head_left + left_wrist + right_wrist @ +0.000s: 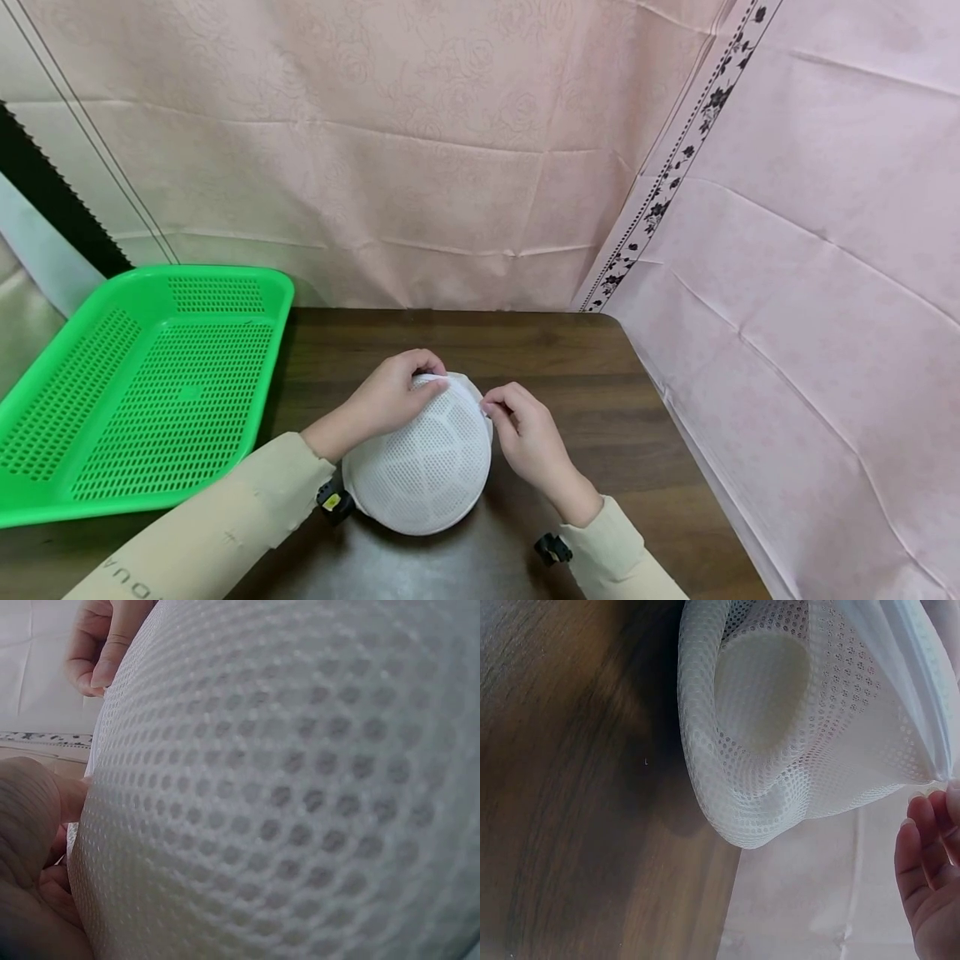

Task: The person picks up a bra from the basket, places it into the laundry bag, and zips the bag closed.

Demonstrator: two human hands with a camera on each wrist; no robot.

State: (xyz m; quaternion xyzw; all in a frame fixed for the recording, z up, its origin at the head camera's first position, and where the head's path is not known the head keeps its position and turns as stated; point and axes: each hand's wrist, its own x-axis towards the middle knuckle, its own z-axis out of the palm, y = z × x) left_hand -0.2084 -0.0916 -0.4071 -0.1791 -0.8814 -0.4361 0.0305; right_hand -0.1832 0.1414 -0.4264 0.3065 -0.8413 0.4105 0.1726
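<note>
A round white mesh laundry bag (423, 467) stands over the wooden table between both hands. My left hand (390, 396) grips its upper edge, thumb on the near side; in the left wrist view the mesh (285, 787) fills most of the picture beside that hand (30, 855). At the bag's upper right edge my right hand (528, 433) pinches a bit of the rim. The right wrist view shows a white zipper (922, 682) running down to the fingertips of the right hand (937, 877). A paler round patch (761, 690) shows on the mesh there.
A large green plastic basket (266, 367) with perforated sides stands left of the bag, near the left forearm. The dark wooden table (600, 400) ends at a pink patterned cloth (450, 167) behind and another cloth (825, 292) on the right.
</note>
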